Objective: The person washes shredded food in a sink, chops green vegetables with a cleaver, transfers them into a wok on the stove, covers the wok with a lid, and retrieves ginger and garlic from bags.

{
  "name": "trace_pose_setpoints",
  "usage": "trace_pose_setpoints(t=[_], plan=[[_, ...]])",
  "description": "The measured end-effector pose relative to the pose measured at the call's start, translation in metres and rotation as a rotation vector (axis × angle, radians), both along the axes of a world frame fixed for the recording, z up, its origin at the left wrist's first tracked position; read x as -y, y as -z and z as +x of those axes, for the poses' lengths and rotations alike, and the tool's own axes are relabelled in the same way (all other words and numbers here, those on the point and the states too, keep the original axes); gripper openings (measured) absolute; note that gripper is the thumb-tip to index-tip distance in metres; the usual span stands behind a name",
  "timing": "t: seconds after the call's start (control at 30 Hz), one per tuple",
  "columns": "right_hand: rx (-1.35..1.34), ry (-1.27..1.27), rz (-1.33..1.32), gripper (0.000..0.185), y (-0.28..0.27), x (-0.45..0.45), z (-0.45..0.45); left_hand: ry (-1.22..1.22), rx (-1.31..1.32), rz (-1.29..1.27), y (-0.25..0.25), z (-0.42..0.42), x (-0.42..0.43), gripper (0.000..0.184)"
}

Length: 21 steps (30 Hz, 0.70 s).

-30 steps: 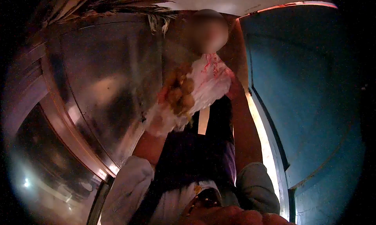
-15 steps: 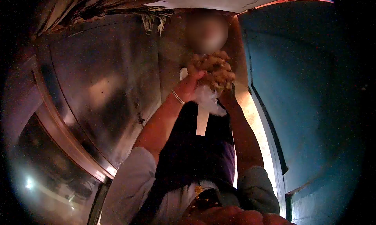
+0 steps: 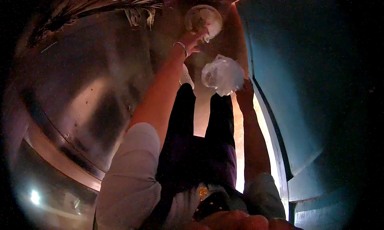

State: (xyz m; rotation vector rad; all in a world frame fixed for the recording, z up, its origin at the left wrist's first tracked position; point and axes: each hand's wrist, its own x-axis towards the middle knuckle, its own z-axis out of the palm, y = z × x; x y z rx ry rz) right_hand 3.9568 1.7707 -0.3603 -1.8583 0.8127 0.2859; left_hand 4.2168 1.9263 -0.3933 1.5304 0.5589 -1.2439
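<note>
My left hand (image 3: 193, 41) stretches far forward, its fingers extended at the near side of a pale round bowl (image 3: 193, 18); the thumb stands apart from the fingers. Whether the fingertips touch the rim or something inside it is hard to tell in the dim light. A crumpled clear plastic bag (image 3: 223, 74) hangs nearer to me. My right hand (image 3: 245, 85) is at the bag's right side, mostly hidden behind it and in shadow, and appears to grip it. The bag looks puffed out, with no brown lumps visible in it.
A dark metal panel (image 3: 88, 98) stands at left, with a broom-like bundle of dry bristles (image 3: 100, 8) above it. A blue panel (image 3: 304, 90) rises at right. Below are my dark-clad legs (image 3: 184, 110) and a light shoe (image 3: 187, 77).
My hands were together around brown lumps and clear plastic. Now they are apart: the left has gone forward to the bowl, and the lumps are out of sight.
</note>
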Motion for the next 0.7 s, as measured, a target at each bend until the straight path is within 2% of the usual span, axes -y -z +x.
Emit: trace_pose_setpoints(t=[0.1, 0.17, 0.2, 0.23, 0.3, 0.33, 0.4, 0.43, 0.53, 0.63, 0.7], plan=[[0.002, 0.114, 0.08, 0.029, 0.024, -0.008, -0.007, 0.133, -0.153, -0.124, -0.039, -0.011, 0.002, 0.082], [-0.076, 0.107, 0.016, 0.031, 0.011, -0.012, 0.009, 0.03, -0.184, -0.283, -0.069, -0.029, -0.001, 0.084], [-0.115, 0.105, -0.016, 0.032, 0.004, -0.016, 0.014, 0.031, -0.126, -0.336, -0.078, -0.043, -0.005, 0.082], [-0.028, 0.161, 0.115, 0.036, 0.021, -0.019, 0.006, 0.029, -0.068, -0.388, -0.087, -0.056, -0.009, 0.079], [-0.048, 0.122, 0.17, 0.037, -0.029, -0.022, 0.034, 0.124, 0.202, -0.432, -0.099, -0.082, -0.016, 0.068], [-0.06, 0.096, 0.197, 0.038, -0.051, -0.025, 0.048, 0.267, 0.35, -0.257, -0.114, -0.089, -0.021, 0.062], [0.013, -0.139, -0.03, 0.038, -0.021, -0.034, 0.021, 0.542, 0.645, 0.106, -0.143, -0.096, -0.026, 0.048], [0.05, -0.251, -0.148, 0.038, -0.011, -0.036, 0.011, 0.531, 0.787, 0.107, -0.137, -0.11, -0.031, 0.034], [0.166, -0.26, -0.13, 0.035, -0.044, -0.028, 0.004, 0.176, 0.483, -0.092, -0.154, -0.133, -0.03, 0.028], [0.073, -0.066, 0.162, 0.03, -0.088, -0.031, 0.016, 0.143, 0.43, -0.022, -0.201, -0.133, -0.033, 0.025], [-0.034, -0.02, 0.189, 0.028, -0.091, -0.031, 0.011, 0.121, 0.459, -0.031, -0.219, -0.132, -0.041, 0.024]])
